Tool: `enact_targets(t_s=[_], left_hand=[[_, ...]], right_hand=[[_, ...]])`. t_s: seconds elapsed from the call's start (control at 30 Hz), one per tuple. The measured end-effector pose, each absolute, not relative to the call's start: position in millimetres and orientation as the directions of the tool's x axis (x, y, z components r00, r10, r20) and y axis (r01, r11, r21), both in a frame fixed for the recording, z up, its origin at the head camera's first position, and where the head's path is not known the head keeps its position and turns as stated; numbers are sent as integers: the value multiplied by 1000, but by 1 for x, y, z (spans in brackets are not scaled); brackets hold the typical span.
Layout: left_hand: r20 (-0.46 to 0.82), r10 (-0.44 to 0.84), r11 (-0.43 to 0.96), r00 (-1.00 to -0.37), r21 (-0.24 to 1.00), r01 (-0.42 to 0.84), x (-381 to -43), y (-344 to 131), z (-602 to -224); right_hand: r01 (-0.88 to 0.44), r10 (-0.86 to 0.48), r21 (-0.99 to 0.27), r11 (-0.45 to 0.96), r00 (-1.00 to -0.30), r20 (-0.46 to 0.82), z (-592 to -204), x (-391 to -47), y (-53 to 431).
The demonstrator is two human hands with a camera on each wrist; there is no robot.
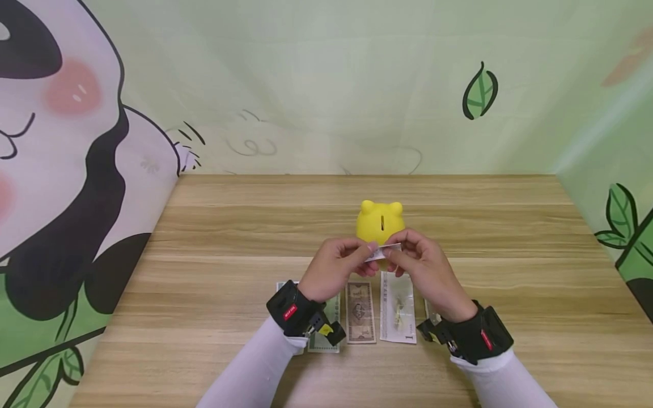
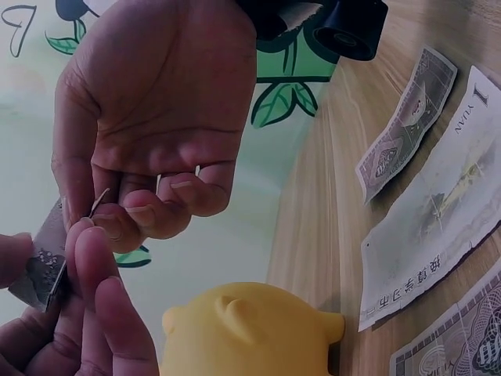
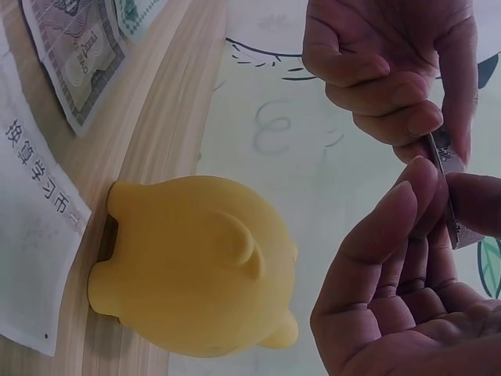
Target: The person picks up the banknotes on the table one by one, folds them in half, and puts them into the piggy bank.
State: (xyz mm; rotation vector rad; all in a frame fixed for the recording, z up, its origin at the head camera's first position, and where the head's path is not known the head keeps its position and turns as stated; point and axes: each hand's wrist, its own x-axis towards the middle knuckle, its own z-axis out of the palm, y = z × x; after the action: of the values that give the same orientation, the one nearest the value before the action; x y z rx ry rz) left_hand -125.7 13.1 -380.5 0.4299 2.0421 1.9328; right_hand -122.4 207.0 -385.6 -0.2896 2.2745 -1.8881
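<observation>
A small folded banknote [image 1: 378,254] is pinched by both hands just in front of the yellow piggy bank [image 1: 368,228]. My left hand [image 1: 329,269] grips its left end between thumb and fingers. At the other end, my right hand [image 1: 431,275] pinches it with thumb and forefinger, the remaining fingers curled loosely. In the left wrist view the folded paper [image 2: 43,270] shows a grey printed face; the right wrist view catches it nearly edge-on. The piggy bank stands upright, a dark coin slot [image 1: 382,222] on its top and its lower part hidden behind the hands.
Below the hands, several notes lie flat in a row on the wooden table [image 1: 214,226]: a green note [image 1: 326,341], a brown note [image 1: 360,313] and a white 1 yuan note [image 1: 399,311] among them. The wrists partly cover the outer ones. A printed cloth wall [image 1: 326,102] borders the table.
</observation>
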Motion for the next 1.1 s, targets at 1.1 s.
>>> enact_targets(t_s=[1.1], left_hand=[[43,358,83,-933,994,77,-131,12,-399]], right_hand=[[-39,-294,-990,133,-956,-2,-389,-123,206]])
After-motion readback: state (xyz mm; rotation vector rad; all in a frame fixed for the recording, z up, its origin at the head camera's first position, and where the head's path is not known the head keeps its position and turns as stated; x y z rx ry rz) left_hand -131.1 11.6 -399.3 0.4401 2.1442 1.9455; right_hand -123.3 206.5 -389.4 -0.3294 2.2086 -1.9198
